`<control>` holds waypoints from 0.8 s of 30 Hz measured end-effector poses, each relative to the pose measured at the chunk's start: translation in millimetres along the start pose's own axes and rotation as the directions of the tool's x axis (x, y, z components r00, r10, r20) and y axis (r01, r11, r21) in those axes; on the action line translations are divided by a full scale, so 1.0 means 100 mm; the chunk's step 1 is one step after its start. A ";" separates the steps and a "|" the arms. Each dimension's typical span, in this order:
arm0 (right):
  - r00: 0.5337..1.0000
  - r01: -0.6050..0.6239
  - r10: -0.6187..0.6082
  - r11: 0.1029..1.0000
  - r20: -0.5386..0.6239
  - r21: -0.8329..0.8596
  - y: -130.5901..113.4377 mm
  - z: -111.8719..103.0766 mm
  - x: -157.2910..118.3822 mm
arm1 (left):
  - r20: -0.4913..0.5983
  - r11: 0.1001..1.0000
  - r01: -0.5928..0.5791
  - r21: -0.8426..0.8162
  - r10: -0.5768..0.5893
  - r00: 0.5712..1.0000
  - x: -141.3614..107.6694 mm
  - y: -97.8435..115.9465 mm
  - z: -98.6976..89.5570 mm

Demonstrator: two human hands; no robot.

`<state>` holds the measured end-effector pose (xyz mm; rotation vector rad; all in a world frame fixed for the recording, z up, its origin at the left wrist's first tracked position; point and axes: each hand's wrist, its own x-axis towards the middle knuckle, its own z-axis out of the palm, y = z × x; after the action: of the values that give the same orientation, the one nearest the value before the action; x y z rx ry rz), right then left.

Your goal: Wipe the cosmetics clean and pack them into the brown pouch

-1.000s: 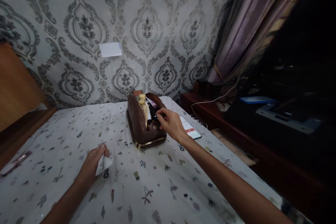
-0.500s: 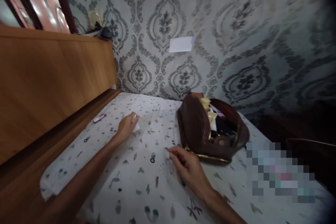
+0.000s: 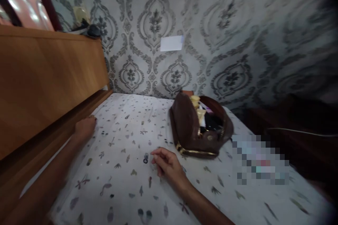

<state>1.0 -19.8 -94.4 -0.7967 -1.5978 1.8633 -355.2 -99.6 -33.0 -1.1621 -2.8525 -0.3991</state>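
Note:
At the left edge of the patterned white sheet (image 3: 124, 179), my left hand (image 3: 86, 127) is closed, its fingers curled down and away from me. What it holds, if anything, is hidden; it covers the spot where a small pink-and-white item lay. My right hand (image 3: 169, 167) hovers low over the middle of the sheet, thumb and index finger drawn close together; I cannot make out anything between them. Just beyond it and to the right sits a brown handbag (image 3: 185, 123), unzipped, with yellowish packets (image 3: 201, 115) and dark items showing inside.
A wooden panel (image 3: 52, 84) rises along the bed's left side. Patterned wallpaper stands behind, with a white card (image 3: 171, 43) on it. A blurred-out item (image 3: 261, 161) lies right of the bag. Dark furniture (image 3: 303, 123) with a pale cable is at the far right.
My left hand has moved left from the sheet's middle to its edge, over the small pink-and-white item. The white thing seen at its fingers no longer shows. The view has shifted slightly right.

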 end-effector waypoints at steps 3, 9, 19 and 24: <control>1.000 0.002 -0.003 0.999 0.018 0.054 -0.02 0.02 -0.03 | 0.008 0.987 -0.093 -0.133 0.095 0.995 -0.04 0.34 0.04; 0.996 0.086 -0.089 0.959 0.000 0.271 -0.13 0.05 -0.07 | 0.010 0.483 -0.168 -0.859 0.345 0.939 -0.80 1.59 0.28; 0.965 0.130 -0.026 0.911 -0.259 0.391 0.09 -0.13 -0.16 | -0.122 0.443 -0.353 -0.824 0.470 0.874 -1.23 2.07 0.50; 0.962 0.075 0.023 0.935 -0.271 0.346 0.05 -0.17 -0.18 | -0.034 0.357 -0.204 -0.912 0.428 0.903 -1.17 1.94 0.56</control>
<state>25.5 -23.2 -100.0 -0.8193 -1.0589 1.8565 -133.0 -32.0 -59.4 -1.9165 -2.3155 -2.0891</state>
